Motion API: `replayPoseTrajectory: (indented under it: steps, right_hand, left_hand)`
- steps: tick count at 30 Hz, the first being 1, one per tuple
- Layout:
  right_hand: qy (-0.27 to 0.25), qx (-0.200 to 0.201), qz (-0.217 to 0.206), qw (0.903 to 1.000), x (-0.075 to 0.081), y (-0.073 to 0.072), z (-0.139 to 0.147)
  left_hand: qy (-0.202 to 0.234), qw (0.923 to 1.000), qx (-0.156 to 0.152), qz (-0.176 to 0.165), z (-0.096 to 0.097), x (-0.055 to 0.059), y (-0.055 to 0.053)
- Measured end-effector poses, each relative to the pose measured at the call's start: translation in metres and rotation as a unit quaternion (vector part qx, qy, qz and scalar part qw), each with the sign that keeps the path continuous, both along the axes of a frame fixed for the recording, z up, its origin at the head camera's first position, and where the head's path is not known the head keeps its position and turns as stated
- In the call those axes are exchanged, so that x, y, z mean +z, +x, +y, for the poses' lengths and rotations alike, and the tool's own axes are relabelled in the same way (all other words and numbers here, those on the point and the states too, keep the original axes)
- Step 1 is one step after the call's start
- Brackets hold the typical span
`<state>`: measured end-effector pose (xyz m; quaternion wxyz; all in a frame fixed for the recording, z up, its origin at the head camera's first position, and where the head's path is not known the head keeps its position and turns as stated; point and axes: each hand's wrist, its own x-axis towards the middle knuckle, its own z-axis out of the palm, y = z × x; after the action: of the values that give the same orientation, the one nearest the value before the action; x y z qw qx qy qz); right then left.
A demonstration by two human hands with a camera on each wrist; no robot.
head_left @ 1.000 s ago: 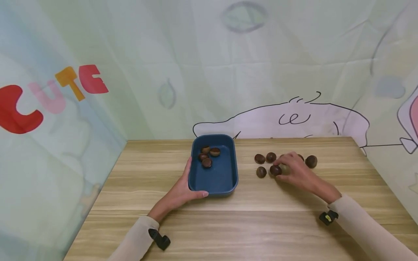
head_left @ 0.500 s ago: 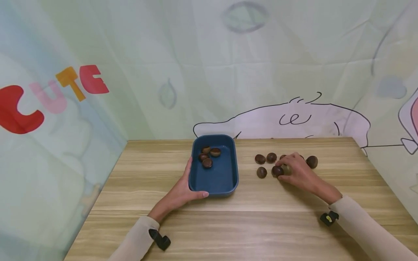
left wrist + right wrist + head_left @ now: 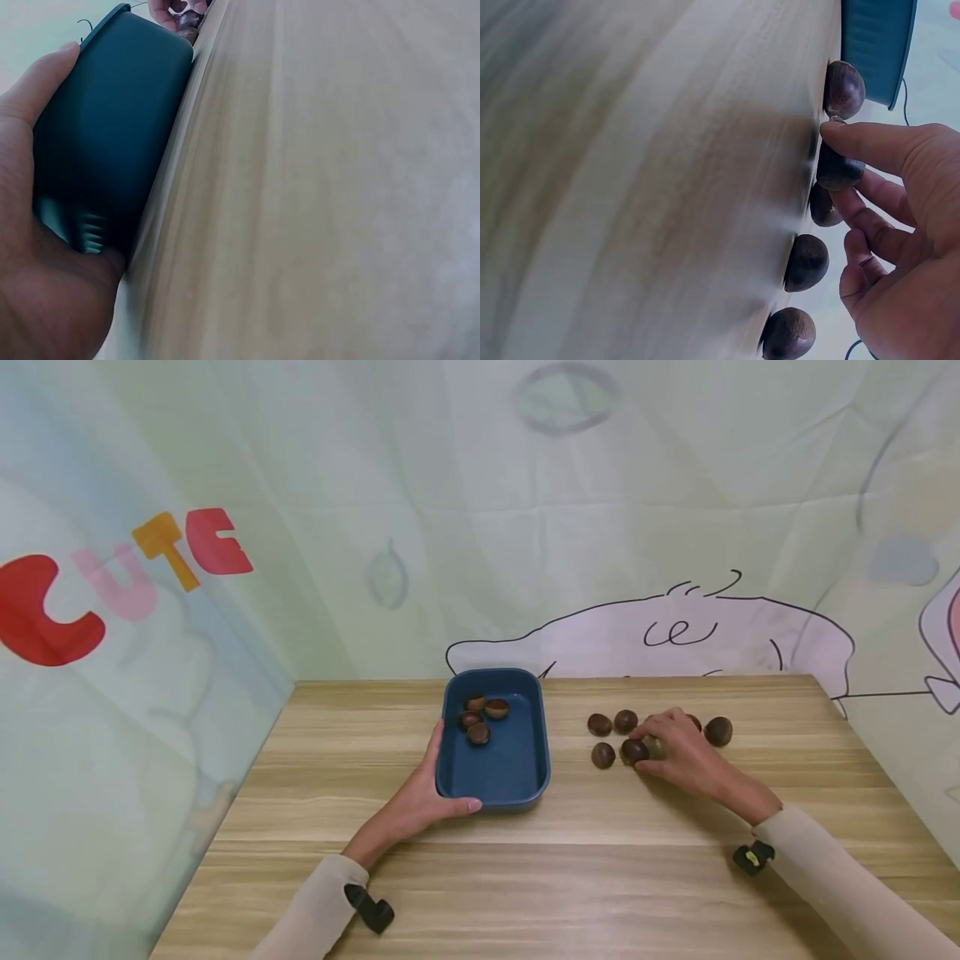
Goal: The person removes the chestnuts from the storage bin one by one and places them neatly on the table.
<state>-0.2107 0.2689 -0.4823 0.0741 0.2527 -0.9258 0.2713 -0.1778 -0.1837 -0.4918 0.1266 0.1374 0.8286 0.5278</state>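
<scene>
A deep blue rectangular box stands on the table with several brown chestnuts in its far left part. My left hand holds the box at its near left corner, fingers along the left side and thumb along the near edge. To the right, my right hand pinches a dark chestnut between thumb and fingers, down at the tabletop. More chestnuts lie around that hand: one just left of it, two by the back left, and a round one on the far right. Some are partly hidden behind the fingers.
The wooden table ends at a printed cloth backdrop behind and at both sides. Between the box and the loose chestnuts lies a narrow strip of tabletop. A small black camera is strapped to each sleeve.
Hardly anything differs. The pinched chestnut shifts slightly under my right fingers, while the box and my left hand stay in place.
</scene>
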Motion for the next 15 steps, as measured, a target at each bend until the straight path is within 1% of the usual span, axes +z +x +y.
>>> replayPoseTrajectory:
  steps: [9, 12, 15]
  right_hand:
    - [0.009, 0.0, -0.002, 1.0, 0.002, 0.0, -0.001]
    - [-0.006, 0.0, -0.003, 1.0, 0.006, -0.001, -0.002]
    - [-0.031, -0.002, -0.004, 0.9995, 0.011, -0.002, -0.003]
  left_hand:
    - [-0.001, 1.0, -0.003, -0.001, 0.0, 0.002, 0.0]
    - [0.0, 1.0, -0.003, -0.003, 0.0, 0.001, 0.0]
    - [-0.001, 1.0, -0.002, -0.002, 0.0, 0.0, -0.001]
